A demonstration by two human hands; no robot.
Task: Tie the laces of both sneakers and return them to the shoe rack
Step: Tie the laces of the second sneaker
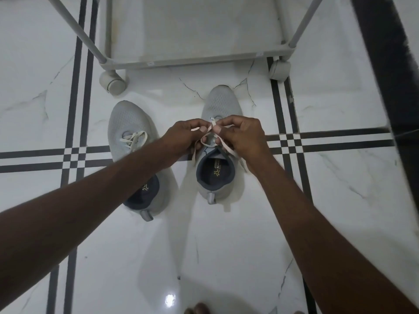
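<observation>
Two light grey sneakers stand on the floor, toes pointing away from me. The left sneaker (129, 123) has a cream lace bow (133, 138) on top; my left forearm crosses over its heel. Above the tongue of the right sneaker (223, 103) both hands meet. My left hand (181, 137) pinches one strand of the cream lace (212, 126), and my right hand (243, 137) pinches the other. The strands cross between my fingertips, and loose ends hang down both sides of the shoe's opening.
The shoe rack (195, 61), a pale frame on caster wheels (113, 83), stands just beyond the sneakers' toes with its bottom shelf bare. White marble floor with dark stripe lines lies all around. My toes (197, 309) show at the bottom edge.
</observation>
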